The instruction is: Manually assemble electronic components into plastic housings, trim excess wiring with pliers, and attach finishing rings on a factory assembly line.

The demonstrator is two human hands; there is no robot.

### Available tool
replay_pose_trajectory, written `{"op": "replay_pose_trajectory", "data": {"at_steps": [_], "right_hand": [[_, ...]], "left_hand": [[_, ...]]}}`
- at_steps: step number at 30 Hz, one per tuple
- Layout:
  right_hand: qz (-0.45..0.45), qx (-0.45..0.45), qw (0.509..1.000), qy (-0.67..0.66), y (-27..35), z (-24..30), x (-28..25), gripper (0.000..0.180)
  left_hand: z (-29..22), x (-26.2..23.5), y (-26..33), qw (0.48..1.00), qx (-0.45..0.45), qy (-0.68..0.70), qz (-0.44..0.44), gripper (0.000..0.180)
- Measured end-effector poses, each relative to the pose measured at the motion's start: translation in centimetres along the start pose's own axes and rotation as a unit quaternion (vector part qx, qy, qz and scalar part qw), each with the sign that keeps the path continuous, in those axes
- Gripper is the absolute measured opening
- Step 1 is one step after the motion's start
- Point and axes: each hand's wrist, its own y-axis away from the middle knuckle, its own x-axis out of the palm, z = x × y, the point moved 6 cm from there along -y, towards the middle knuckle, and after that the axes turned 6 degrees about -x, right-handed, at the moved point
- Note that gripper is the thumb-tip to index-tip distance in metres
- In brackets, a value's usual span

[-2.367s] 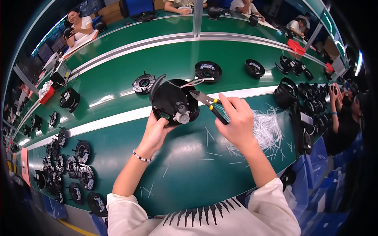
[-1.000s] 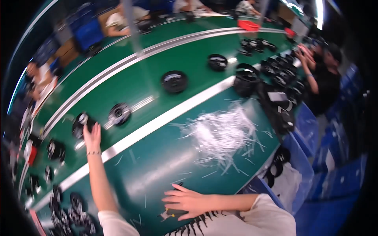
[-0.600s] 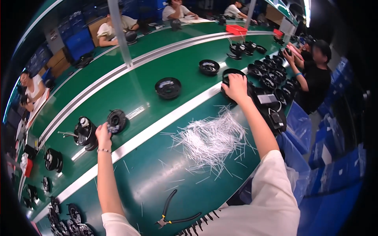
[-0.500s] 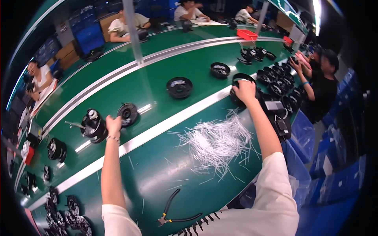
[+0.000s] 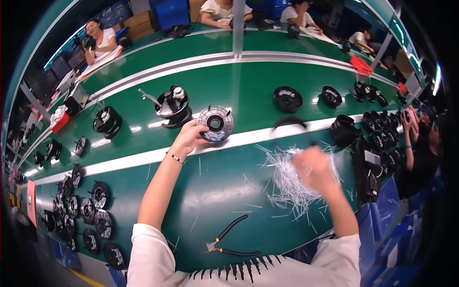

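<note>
My left hand [image 5: 190, 136] grips a round black disc-shaped part [image 5: 215, 123] by its near left edge, the grey ribbed face with a central hole turned up. My right hand [image 5: 313, 165] is smeared by motion over a heap of thin white strips [image 5: 299, 184]. Just beyond it, a blurred dark ring [image 5: 290, 120] hangs in the air and appears to be held by that hand, though the grip is not sharp. A black housing with a white fitting [image 5: 173, 103] stands beyond my left hand. Diagonal cutters [image 5: 229, 239] with black handles lie near me.
Two black round covers [image 5: 288, 98] lie on the green belt, and more housings [image 5: 107, 122] stand at left. Many black discs [image 5: 98, 195] cover the near left bench. A black housing [image 5: 345, 130] and stacked parts [image 5: 380, 134] fill the right. Co-workers sit across and at right.
My left hand has lifted the disc off the belt toward me. My right hand has left the black housing at right and come back over the strips with the dark ring. The view has turned left.
</note>
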Motion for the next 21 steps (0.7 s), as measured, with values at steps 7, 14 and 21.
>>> {"op": "replay_pose_trajectory", "data": {"at_steps": [7,14,21], "right_hand": [[0.291,-0.173,0.875,-0.345,2.9,14.0,8.6,0.021],[0.326,-0.006,0.917,-0.228,-0.5,15.3,9.5,0.091],[0.385,0.023,0.892,-0.238,-0.5,16.0,11.3,0.107]], "left_hand": [[2.0,-2.0,8.0,0.969,-0.007,0.236,0.072,0.037],[1.9,-3.8,10.0,0.960,0.073,0.268,-0.045,0.042],[1.4,-2.1,11.0,0.958,0.209,0.199,-0.003,0.045]]}}
